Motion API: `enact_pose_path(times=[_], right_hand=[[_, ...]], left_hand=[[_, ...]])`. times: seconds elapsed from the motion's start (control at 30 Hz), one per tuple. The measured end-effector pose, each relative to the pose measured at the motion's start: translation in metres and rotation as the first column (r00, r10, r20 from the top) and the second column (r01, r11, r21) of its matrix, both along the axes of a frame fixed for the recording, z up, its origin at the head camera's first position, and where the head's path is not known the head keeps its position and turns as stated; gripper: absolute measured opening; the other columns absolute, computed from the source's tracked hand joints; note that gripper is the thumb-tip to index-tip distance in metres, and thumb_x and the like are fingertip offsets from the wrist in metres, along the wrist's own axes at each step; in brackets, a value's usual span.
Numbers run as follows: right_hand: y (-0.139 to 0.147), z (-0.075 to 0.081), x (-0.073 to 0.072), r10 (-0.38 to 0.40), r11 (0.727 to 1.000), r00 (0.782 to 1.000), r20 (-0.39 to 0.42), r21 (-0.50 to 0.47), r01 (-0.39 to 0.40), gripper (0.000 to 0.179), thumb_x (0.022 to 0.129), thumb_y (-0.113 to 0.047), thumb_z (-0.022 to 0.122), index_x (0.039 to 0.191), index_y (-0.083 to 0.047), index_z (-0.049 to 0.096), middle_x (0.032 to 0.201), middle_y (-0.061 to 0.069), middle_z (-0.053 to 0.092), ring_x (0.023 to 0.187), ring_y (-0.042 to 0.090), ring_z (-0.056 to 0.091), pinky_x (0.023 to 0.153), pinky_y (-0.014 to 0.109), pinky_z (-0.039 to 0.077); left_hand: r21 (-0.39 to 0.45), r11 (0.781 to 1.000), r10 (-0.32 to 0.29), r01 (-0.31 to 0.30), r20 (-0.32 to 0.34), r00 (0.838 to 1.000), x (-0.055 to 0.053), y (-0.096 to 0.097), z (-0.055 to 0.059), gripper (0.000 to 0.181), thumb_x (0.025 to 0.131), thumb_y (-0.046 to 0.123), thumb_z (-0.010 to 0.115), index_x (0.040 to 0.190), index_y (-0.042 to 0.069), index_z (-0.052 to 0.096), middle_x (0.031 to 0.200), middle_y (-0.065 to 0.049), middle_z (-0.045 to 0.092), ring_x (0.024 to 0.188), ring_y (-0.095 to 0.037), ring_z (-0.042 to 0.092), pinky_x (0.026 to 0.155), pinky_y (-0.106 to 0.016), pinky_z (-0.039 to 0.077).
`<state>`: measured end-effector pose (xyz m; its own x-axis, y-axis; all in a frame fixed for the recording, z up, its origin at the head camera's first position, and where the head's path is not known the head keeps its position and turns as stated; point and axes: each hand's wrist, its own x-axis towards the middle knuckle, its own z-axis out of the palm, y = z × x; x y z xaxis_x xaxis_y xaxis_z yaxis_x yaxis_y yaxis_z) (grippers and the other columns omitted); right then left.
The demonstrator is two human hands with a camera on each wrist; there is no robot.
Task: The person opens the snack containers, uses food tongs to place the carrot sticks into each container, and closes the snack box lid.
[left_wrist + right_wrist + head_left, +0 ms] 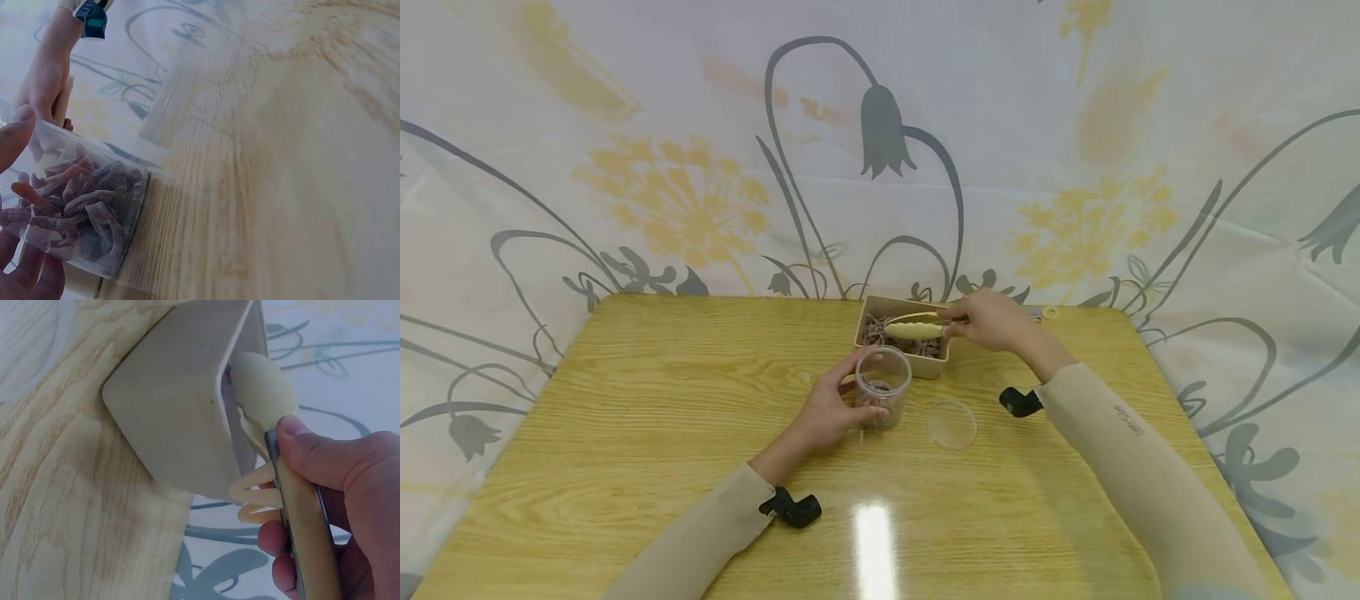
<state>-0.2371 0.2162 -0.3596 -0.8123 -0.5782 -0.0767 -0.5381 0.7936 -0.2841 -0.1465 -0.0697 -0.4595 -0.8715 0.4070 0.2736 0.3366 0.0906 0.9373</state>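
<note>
A clear plastic jar stands on the table, and my left hand grips it round the side. Reddish-brown dried strips fill its lower part in the left wrist view. Behind the jar is a beige rectangular box containing more such strips. My right hand holds cream tongs by their dark-edged handle, thumb on one side and fingers on the other. The scalloped tong heads reach into the box mouth. Whether they pinch a strip is hidden.
A round clear lid lies flat on the table, right of the jar. Near the back edge, beyond my right hand, sits a small yellow ring. A flower-printed cloth hangs behind the wooden table.
</note>
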Motion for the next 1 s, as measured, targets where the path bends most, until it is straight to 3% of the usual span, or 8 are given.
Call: enact_pose_path(times=[0.27,0.4,0.5,0.63,0.73,0.93,1.0], right_hand=[[0.005,0.007,0.004,-0.049,0.985,0.998,0.048,-0.164,0.056,0.038,0.096,-0.021,0.068,0.13,-0.005,0.066,0.102,0.011,0.075,0.04,0.01,0.031,0.046,0.029,0.035],[0.006,0.015,0.007,-0.079,0.975,0.994,0.078,-0.202,0.093,0.037,0.097,-0.021,0.067,0.132,-0.007,0.065,0.071,0.007,0.069,0.04,0.01,0.021,0.042,0.027,0.031],[0.005,0.023,0.011,-0.088,0.967,0.992,0.094,-0.232,0.108,0.038,0.097,-0.021,0.067,0.132,-0.008,0.065,0.059,0.003,0.061,0.04,0.009,0.02,0.041,0.026,0.028],[0.004,0.033,0.019,-0.081,0.948,0.991,0.102,-0.299,0.108,0.037,0.097,-0.02,0.068,0.131,-0.007,0.066,0.084,0.011,0.074,0.04,0.009,0.022,0.04,0.027,0.027],[0.003,0.039,0.025,-0.064,0.94,0.994,0.083,-0.33,0.088,0.036,0.096,-0.02,0.069,0.13,-0.007,0.067,0.106,0.014,0.074,0.041,0.009,0.022,0.042,0.027,0.029],[0.003,0.05,0.04,0.012,0.931,1.0,0.025,-0.366,-0.002,0.036,0.094,-0.015,0.071,0.128,-0.006,0.068,0.117,0.014,0.07,0.044,0.008,0.028,0.045,0.028,0.032],[0.004,0.053,0.047,0.033,0.928,0.999,0.021,-0.373,-0.023,0.036,0.094,-0.015,0.071,0.128,-0.005,0.068,0.113,0.013,0.072,0.043,0.007,0.028,0.044,0.028,0.031]], left_hand=[[0.005,1.0,-0.006,0.006,-0.016,1.0,-0.001,0.0,-0.001,0.085,0.075,0.005,0.086,0.149,0.018,0.047,0.141,-0.009,0.054,0.133,-0.029,0.047,0.105,-0.049,0.045],[-0.003,1.0,-0.008,0.008,-0.022,1.0,-0.001,0.0,-0.001,0.085,0.076,0.005,0.086,0.149,0.019,0.046,0.141,-0.008,0.054,0.133,-0.028,0.047,0.104,-0.048,0.046],[-0.007,1.0,-0.006,0.006,-0.025,1.0,-0.001,0.0,-0.001,0.085,0.076,0.006,0.086,0.149,0.02,0.046,0.141,-0.007,0.055,0.132,-0.027,0.047,0.104,-0.048,0.046],[-0.006,1.0,-0.005,0.004,-0.021,1.0,-0.001,0.0,0.0,0.085,0.076,0.007,0.087,0.149,0.02,0.046,0.14,-0.007,0.055,0.132,-0.027,0.048,0.105,-0.048,0.046],[-0.004,1.0,-0.006,0.006,-0.013,1.0,0.0,-0.001,0.0,0.084,0.076,0.007,0.086,0.149,0.019,0.046,0.141,-0.009,0.055,0.133,-0.028,0.047,0.105,-0.049,0.045],[0.002,1.0,-0.006,0.006,0.001,1.0,0.001,-0.001,0.003,0.084,0.077,0.003,0.085,0.15,0.015,0.045,0.141,-0.012,0.054,0.134,-0.031,0.046,0.105,-0.052,0.044],[0.0,1.0,-0.01,0.01,0.009,1.0,0.005,0.0,0.012,0.084,0.077,0.001,0.084,0.15,0.01,0.044,0.141,-0.016,0.053,0.134,-0.033,0.045,0.105,-0.053,0.044]])
